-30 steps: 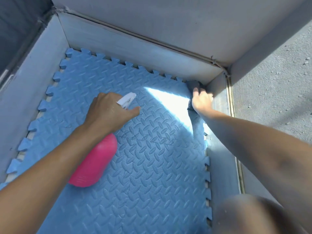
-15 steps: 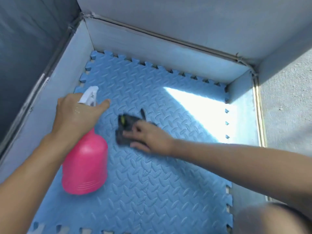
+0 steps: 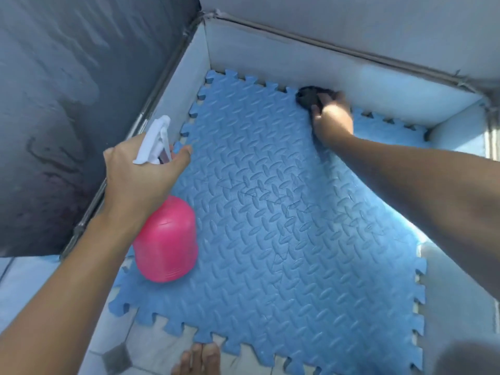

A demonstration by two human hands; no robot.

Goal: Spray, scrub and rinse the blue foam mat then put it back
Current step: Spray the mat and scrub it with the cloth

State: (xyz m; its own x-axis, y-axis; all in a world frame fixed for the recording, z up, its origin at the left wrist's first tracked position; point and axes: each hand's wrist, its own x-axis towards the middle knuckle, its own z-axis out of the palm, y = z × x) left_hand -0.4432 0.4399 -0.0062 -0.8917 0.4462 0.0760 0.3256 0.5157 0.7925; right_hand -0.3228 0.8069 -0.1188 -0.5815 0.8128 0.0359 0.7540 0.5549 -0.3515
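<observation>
You are in the scrubbing part of the task, as I judge it. The blue foam mat [image 3: 284,226] lies flat on the floor inside a recess with pale walls [image 3: 378,87], its toothed far edge close along the back wall. Your right hand [image 3: 331,117] presses a dark scrubber [image 3: 308,96] onto the far edge of the mat, fingers closed over it, right beside the back wall. Your left hand [image 3: 140,174] is clamped around the neck of the pink spray bottle [image 3: 166,239], one finger stretched forward near the white trigger head [image 3: 155,139]; the bottle hangs over the near left part of the mat. The two hands are well apart.

I cannot see foam or wetness on the mat, so how much is sprayed I cannot tell. Rinsing and putting it back look not yet done.

No brand, label or writing can be read on the bottle or the mat
</observation>
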